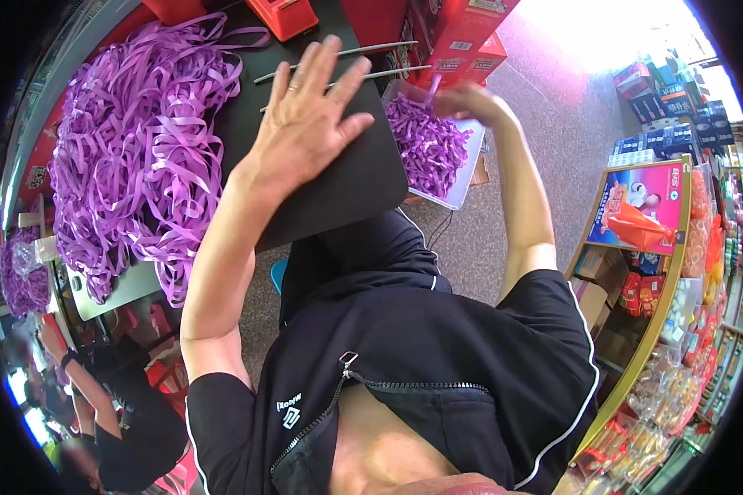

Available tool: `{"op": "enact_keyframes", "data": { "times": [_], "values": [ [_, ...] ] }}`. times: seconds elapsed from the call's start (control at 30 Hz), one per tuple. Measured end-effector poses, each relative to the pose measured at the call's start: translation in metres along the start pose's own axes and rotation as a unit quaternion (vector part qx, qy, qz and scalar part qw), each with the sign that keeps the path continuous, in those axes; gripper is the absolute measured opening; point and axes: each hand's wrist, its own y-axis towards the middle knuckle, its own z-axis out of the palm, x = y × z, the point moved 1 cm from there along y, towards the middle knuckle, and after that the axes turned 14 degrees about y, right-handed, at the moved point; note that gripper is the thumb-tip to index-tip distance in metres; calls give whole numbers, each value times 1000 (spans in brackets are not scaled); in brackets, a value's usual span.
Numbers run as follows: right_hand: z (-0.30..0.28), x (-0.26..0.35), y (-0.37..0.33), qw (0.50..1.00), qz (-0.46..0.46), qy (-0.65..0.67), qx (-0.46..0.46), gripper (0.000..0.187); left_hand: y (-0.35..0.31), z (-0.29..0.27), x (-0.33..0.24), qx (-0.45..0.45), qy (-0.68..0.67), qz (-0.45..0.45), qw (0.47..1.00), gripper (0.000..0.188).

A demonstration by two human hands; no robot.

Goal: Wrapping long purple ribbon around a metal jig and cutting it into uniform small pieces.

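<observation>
My left hand (305, 124) is spread with its back up over the black tabletop (347, 186), fingers across two thin metal rods (388, 73); nothing shows in its grip. Past the table's right edge, my right hand (475, 105) is slightly blurred, its fingers bent around a short purple ribbon (432, 87). Below that hand, a pale plastic bin (464, 188) is heaped with purple ribbon pieces (428, 147). To the left, a large tangled pile of long purple ribbons (140, 157) covers part of the table and hangs over its near edge.
Red boxes (470, 41) stand just beyond the bin, and a red plastic holder (283, 16) sits at the table's far side. A display counter (636, 330) with packaged goods runs along the right. Another person (132, 404) in black is at the lower left.
</observation>
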Motion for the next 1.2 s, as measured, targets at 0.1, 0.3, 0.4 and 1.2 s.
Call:
{"op": "enact_keyframes", "data": {
  "times": [0.1, 0.3, 0.4, 1.2],
  "values": [
    [29, -15, 4, 994, -3, -95, -61, 57, -18, -40, -25, 8, -15, 90, 996, 51],
    [50, 22, -62, 928, -232, 115, -267, 26, -69, -57, -77, -19, -155, 273, 949, 35],
    [81, 92, -96, 887, -326, 133, -301, 20, -93, -39, -84, 59, -156, 329, 929, 33],
    [328, 321, -65, 783, -507, -310, 185, 26, -284, 123, -61, 75, -577, -297, 757, 28]
  ]
}}
